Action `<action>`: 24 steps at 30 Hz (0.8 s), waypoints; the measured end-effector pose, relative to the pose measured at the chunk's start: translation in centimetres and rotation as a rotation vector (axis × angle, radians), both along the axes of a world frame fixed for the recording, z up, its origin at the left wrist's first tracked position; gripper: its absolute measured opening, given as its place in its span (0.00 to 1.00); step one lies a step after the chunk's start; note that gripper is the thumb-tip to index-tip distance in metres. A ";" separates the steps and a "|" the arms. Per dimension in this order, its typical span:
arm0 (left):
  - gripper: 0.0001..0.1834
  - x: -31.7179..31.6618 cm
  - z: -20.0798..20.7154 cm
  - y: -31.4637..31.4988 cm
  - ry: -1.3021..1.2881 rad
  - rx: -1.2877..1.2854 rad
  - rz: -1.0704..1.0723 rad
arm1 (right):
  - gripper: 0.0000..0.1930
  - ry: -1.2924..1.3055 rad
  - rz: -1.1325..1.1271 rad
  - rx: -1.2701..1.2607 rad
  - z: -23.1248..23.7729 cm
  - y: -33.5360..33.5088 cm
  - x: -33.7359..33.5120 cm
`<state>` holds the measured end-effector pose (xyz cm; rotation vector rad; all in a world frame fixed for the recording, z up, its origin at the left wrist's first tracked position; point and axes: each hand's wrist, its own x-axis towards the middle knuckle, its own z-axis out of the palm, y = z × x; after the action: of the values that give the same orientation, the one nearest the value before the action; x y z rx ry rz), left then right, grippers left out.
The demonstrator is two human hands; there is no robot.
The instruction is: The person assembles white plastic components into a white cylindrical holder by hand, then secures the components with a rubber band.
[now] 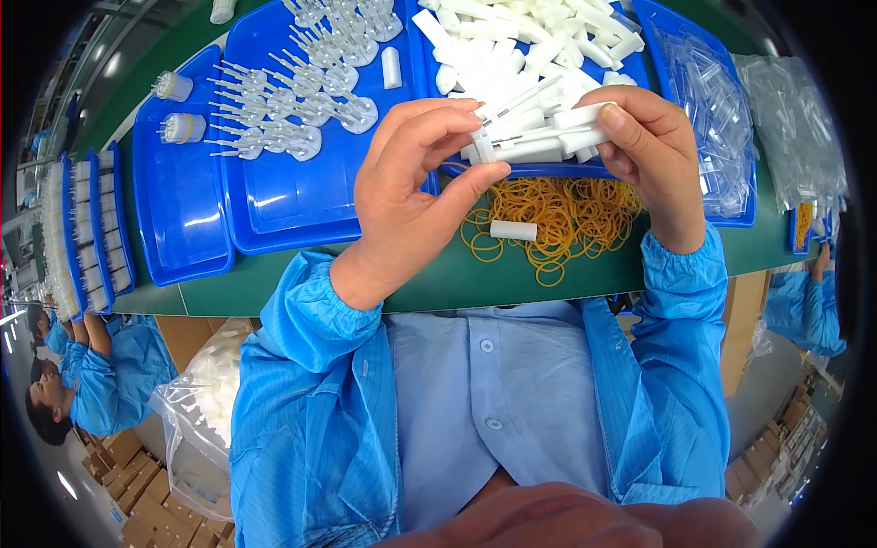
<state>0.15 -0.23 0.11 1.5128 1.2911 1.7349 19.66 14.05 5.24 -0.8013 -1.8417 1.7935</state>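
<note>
My left hand (pixel 406 192) pinches a small white plastic base with thin metal rods (pixel 484 144) between thumb and fingers. The rods point right, toward my other hand. Between the thumb and fingers of my right hand (pixel 656 151) is a white foam sleeve (pixel 581 128), lying at the rods' far ends; whether a rod is inside it I cannot tell. Behind both hands, a heap of white foam sleeves (pixel 548 46) fills a blue tray. Just below them, a loose white sleeve (pixel 513 230) lies on a pile of yellow rubber bands (pixel 585 215).
Left, a blue tray (pixel 288 210) carries rows of similar rodded bases (pixel 265 128); a narrower tray (pixel 187 242) holds two banded bundles (pixel 183 128). Clear plastic parts (pixel 703 110) fill the right tray, beside plastic bags (pixel 786 119). Another person (pixel 110 384) is at far left.
</note>
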 end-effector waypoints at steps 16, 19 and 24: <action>0.23 0.2 -0.2 0.4 -0.100 0.020 0.062 | 0.15 0.135 0.110 0.265 -0.4 0.6 -0.1; 0.23 0.2 -0.2 0.3 -0.095 0.017 0.054 | 0.16 0.196 0.094 0.512 -1.0 1.0 -0.7; 0.22 0.2 0.1 0.3 -0.110 0.021 0.035 | 0.15 0.157 0.193 0.669 -1.2 1.6 -0.7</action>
<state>0.37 0.04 0.17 1.3935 1.2539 1.8319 18.97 15.68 4.09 -0.2287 -2.2578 1.1542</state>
